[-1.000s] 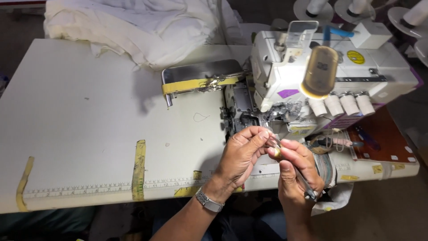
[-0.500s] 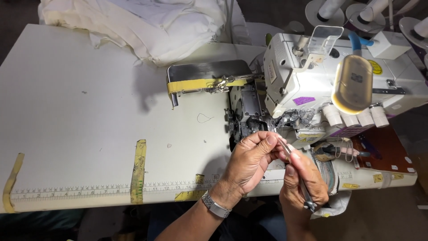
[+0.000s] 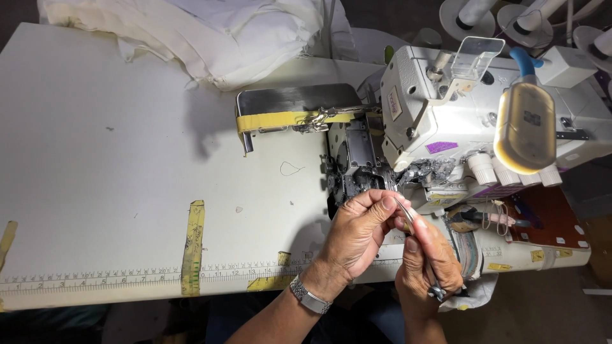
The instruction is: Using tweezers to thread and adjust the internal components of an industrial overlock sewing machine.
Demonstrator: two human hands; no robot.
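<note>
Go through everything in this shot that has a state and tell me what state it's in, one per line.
Left hand: fingertips pinched together at the tweezers' tip.
Right hand: closed around the tweezers.
Tweezers: held, tip pointing toward the machine.
Sewing machine: front cover open, inner parts exposed.
White fabric: heaped at the table's far edge.
Thread cones: upright behind the machine.

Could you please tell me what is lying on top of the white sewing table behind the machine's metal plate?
A heap of white fabric lies at the far edge of the table, beyond the metal plate. Whatever is under the heap is covered.
</note>
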